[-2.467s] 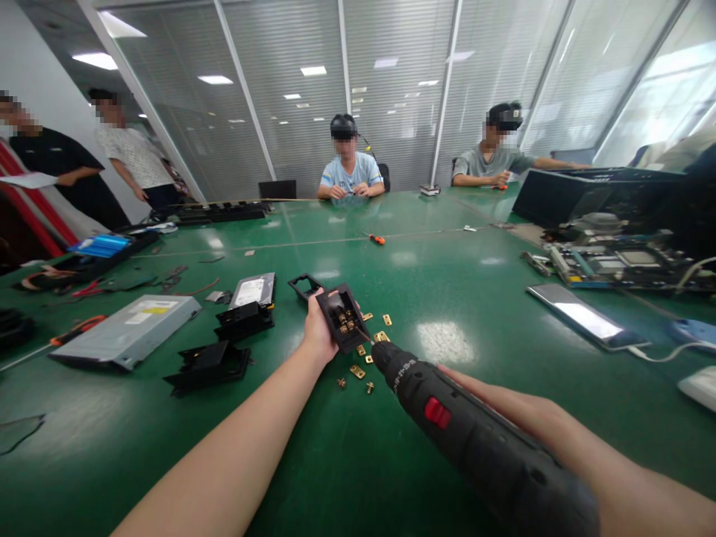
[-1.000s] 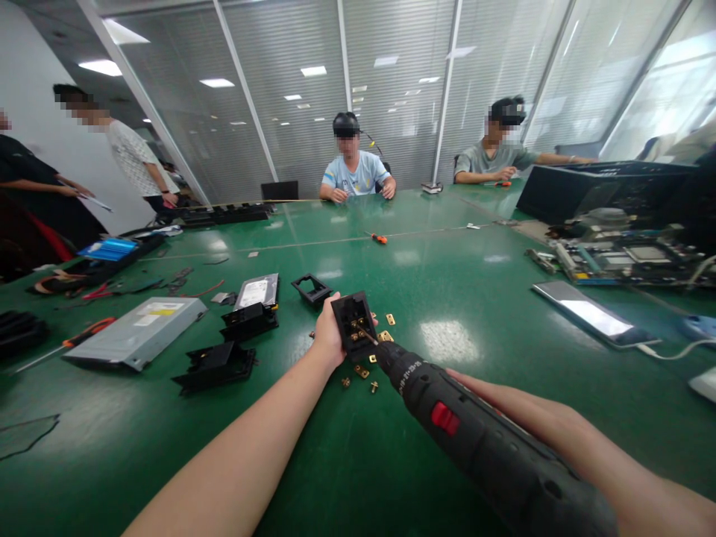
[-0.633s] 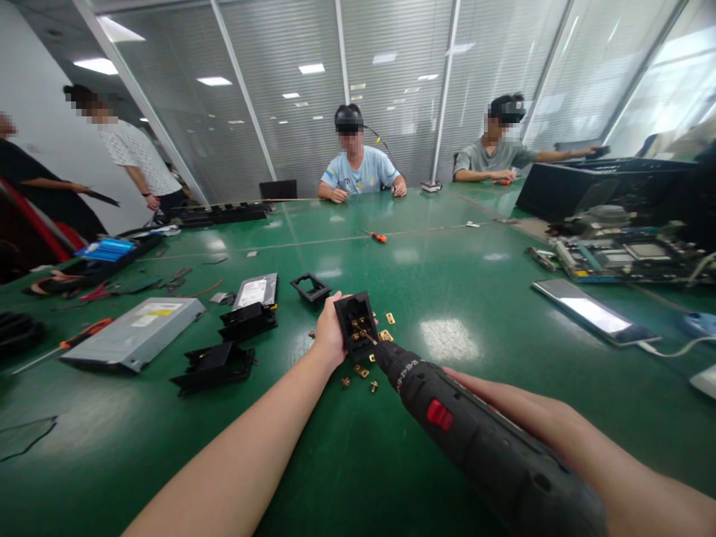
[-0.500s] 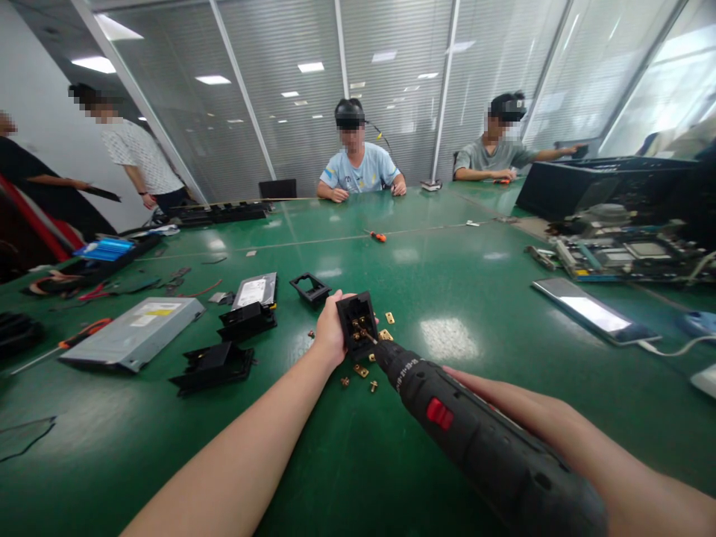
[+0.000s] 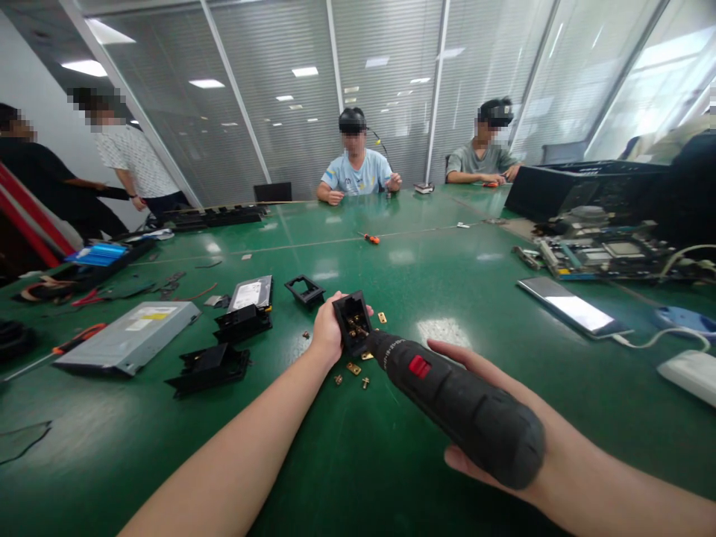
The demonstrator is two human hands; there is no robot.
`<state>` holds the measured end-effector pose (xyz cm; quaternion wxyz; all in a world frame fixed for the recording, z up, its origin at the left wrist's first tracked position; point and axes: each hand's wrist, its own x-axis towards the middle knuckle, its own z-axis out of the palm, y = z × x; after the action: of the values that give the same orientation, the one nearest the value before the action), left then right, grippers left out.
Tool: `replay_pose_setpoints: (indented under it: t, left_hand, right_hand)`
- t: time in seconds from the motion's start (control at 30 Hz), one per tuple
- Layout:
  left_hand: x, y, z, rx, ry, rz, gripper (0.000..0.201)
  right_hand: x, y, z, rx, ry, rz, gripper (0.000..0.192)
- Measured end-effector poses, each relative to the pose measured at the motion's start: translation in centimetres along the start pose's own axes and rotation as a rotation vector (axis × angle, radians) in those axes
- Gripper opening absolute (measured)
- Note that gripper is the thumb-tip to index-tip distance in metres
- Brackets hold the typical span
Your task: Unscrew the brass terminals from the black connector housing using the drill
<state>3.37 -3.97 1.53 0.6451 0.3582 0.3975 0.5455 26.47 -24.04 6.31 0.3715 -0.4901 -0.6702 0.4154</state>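
My left hand (image 5: pixel 327 328) is closed round a small black plastic box (image 5: pixel 347 304) whose open side faces me, with brass screws inside. In my right hand (image 5: pixel 475 365) is a black cordless screwdriver drill (image 5: pixel 447 403) with a red switch on top. Its tip reaches into the box; whether the bit sits on a screw I cannot tell. Around the box lie small brass plates (image 5: pixel 353 368) and loose screws (image 5: pixel 365 383). Further left are a black frame (image 5: pixel 305 291) and two black plastic housings (image 5: pixel 209 368).
Left on the green table stand a metal drive (image 5: pixel 128 335) and a hard disk (image 5: pixel 251 292). An orange screwdriver (image 5: pixel 370 239) lies ahead. To the right are a phone (image 5: pixel 573 306) with a cable and a circuit board (image 5: pixel 604 253). Two people sit opposite (image 5: pixel 355 175).
The drill's rear end has swung left and up, and more of my right hand shows. My left hand still holds the box. The view has shifted slightly.
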Motion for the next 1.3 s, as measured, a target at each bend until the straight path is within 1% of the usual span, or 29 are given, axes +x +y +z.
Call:
replay_pose_setpoints:
  t: [0.07, 0.13, 0.27, 0.33, 0.37, 0.43, 0.5, 0.6, 0.67, 0.73, 0.77, 0.83, 0.9, 0.97, 1.1, 1.2, 1.3]
  left_hand:
    - [0.2, 0.0, -0.1, -0.006, 0.046, 0.034, 0.031]
    - [0.4, 0.2, -0.3, -0.019, 0.101, 0.05, 0.023]
    - [0.7, 0.3, -0.9, -0.03, 0.168, 0.06, 0.021]
    - [0.9, 0.4, -1.2, -0.034, 0.171, 0.077, 0.022]
    - [1.0, 0.4, -1.4, -0.037, 0.168, 0.079, 0.022]
    - [1.2, 0.6, -1.7, -0.047, 0.166, 0.077, 0.022]
    - [1.4, 0.9, -2.0, -0.072, 0.174, 0.072, 0.022]
    - [1.6, 1.4, -2.4, -0.129, 0.197, 0.046, 0.022]
    - [1.8, 1.7, -2.7, -0.147, 0.208, 0.022, 0.024]
    - [1.9, 1.8, -2.9, -0.156, 0.213, 0.006, 0.025]
    - [2.0, 1.8, -3.0, -0.16, 0.213, -0.001, 0.025]
    - [2.1, 1.8, -3.2, -0.159, 0.207, -0.013, 0.026]
    - [2.2, 1.7, -3.3, -0.14, 0.19, -0.018, 0.028]
    - [2.2, 1.7, -3.2, -0.121, 0.168, -0.022, 0.03]
    - [2.0, 1.8, -3.1, -0.128, 0.163, -0.032, 0.033]
    - [1.8, 1.9, -3.0, -0.14, 0.175, -0.043, 0.033]
    - [1.8, 2.0, -3.0, -0.154, 0.168, -0.058, 0.032]
  right_hand:
    - [0.2, -0.3, 0.3, 0.019, -0.002, 0.017, 0.093]
    - [0.7, -0.7, 0.6, 0.058, -0.038, 0.034, 0.09]
    - [2.1, -2.0, 0.5, 0.042, -0.146, 0.022, 0.069]
    - [2.7, -2.4, 0.4, 0.023, -0.163, -0.02, 0.058]
    - [3.0, -2.5, 0.3, 0.034, -0.153, -0.038, 0.057]
    - [3.6, -2.2, 0.2, 0.1, -0.121, -0.042, 0.067]
    - [4.5, -1.6, 0.1, 0.212, -0.123, -0.003, 0.087]
    - [6.1, -0.5, -0.1, 0.364, -0.206, 0.042, 0.109]
    - [7.2, -0.1, -0.4, 0.422, -0.273, 0.02, 0.122]
    - [7.9, 0.1, -0.5, 0.462, -0.35, -0.009, 0.129]
    - [8.1, 0.1, -0.5, 0.478, -0.381, -0.021, 0.129]
    - [8.1, -0.2, -0.2, 0.493, -0.413, -0.05, 0.122]
    - [7.7, -0.6, 0.1, 0.49, -0.407, -0.067, 0.112]
    - [7.2, -1.1, 0.4, 0.477, -0.389, -0.06, 0.107]
    - [6.9, -1.2, 0.8, 0.472, -0.359, -0.028, 0.107]
    - [7.0, -0.7, 0.9, 0.485, -0.353, -0.032, 0.109]
    - [7.0, -0.1, 0.9, 0.447, -0.348, -0.041, 0.109]
